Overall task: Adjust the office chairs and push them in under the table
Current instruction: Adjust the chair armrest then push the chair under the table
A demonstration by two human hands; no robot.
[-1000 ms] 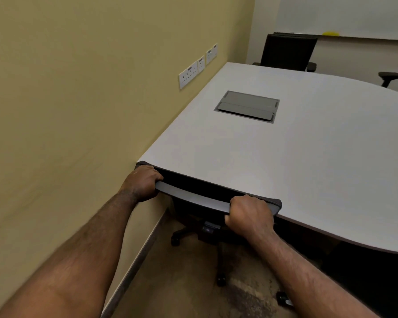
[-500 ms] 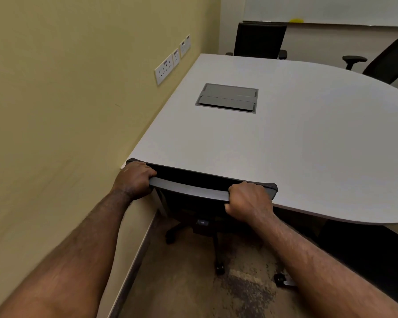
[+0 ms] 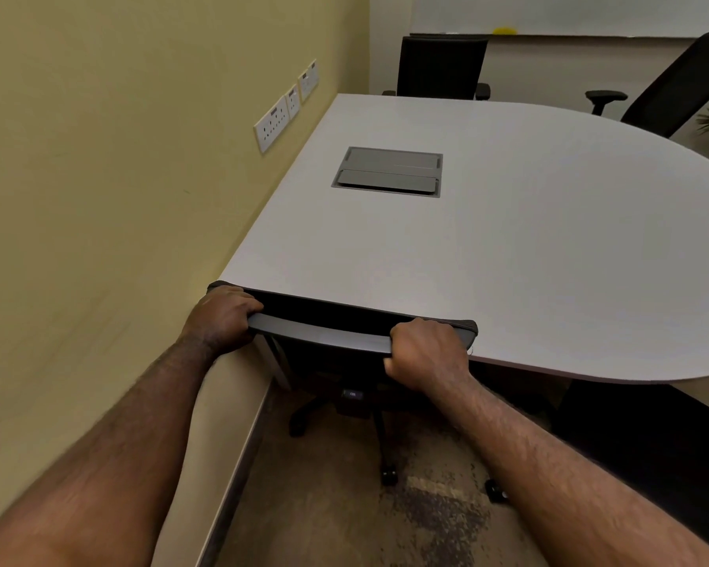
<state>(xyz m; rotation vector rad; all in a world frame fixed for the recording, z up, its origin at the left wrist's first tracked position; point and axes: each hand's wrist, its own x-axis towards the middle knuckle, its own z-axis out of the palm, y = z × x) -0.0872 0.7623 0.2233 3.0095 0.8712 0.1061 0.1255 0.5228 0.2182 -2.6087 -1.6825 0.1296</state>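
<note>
I have both hands curled tight over the top rail of the office chair point(image 3: 324, 333), my left hand point(image 3: 222, 317) at its wall-side end and my right hand point(image 3: 426, 354) near the other end. The backrest sits right against the near edge of the tabletop point(image 3: 508, 259) just beyond my grip, with the seat hidden underneath and the wheeled base below my hands. I judge this chair is about pushed home. Next I would let go of the rail and turn to the far chair point(image 3: 441, 67) and the angled chair point(image 3: 680, 83) well past my right hand.
</note>
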